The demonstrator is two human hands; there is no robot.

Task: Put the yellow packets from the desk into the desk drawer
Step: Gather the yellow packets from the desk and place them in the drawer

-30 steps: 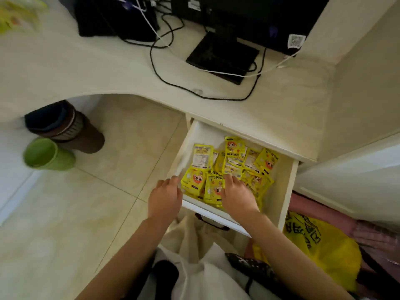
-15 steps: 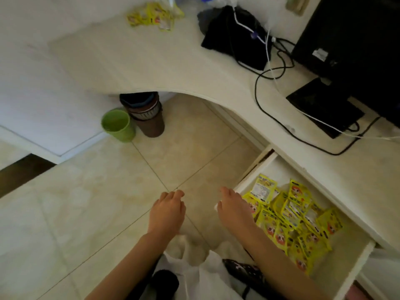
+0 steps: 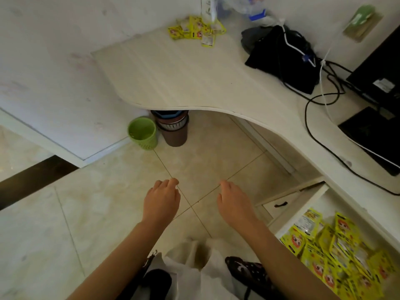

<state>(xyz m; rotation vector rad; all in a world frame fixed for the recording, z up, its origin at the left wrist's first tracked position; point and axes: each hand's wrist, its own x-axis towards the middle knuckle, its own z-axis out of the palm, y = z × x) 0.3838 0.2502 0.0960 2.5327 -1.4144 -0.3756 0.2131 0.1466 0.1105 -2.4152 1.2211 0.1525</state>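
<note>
a pale curved desk point(image 3: 194, 83) is seen over tiled floor. loose yellow packets point(image 3: 195, 31) are left at twelve o'clock; others are stacked in the open drawer point(image 3: 311, 204) at four o'clock. left hand point(image 3: 161, 202) and right hand point(image 3: 234, 204) are held empty, fingers loosely curled. a reach to the far pile is judged next.

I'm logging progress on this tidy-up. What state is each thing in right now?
Drawer: open, holding many yellow packets.
Drawer packets: piled inside the drawer.
Desk packets: still on the desk's far corner.
Left hand: empty, loosely curled, over the floor.
Right hand: empty, over the floor.
Green bin: upright on the floor.
</note>
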